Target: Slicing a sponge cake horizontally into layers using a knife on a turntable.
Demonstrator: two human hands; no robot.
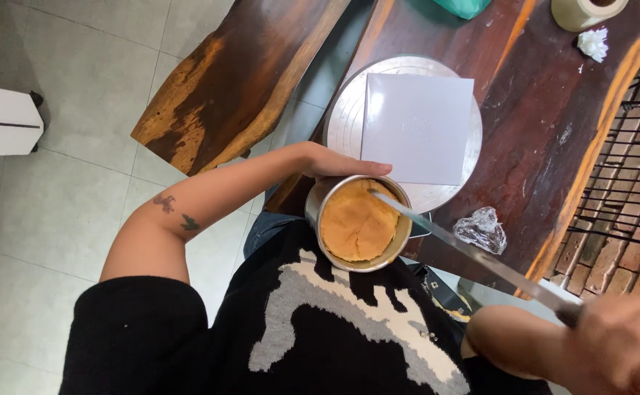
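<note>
My left hand [334, 162] grips the far rim of a round metal cake tin [318, 205] held against my body at the table's edge. Inside the tin sits a golden sponge cake [356, 223]. My right hand [620, 344], blurred at the lower right, holds a long metal spatula knife [466, 252]. Its blade reaches across to the tin, and the tip rests at the cake's far edge by the rim.
A round silver turntable [345, 110] with a square white board [416, 128] stands on the dark wooden table [539, 95]. Crumpled clear plastic [481, 229], a tape roll [580, 11] and white paper [593, 42] lie nearby. A wooden bench [232, 80] stands left, a wire rack [634, 183] right.
</note>
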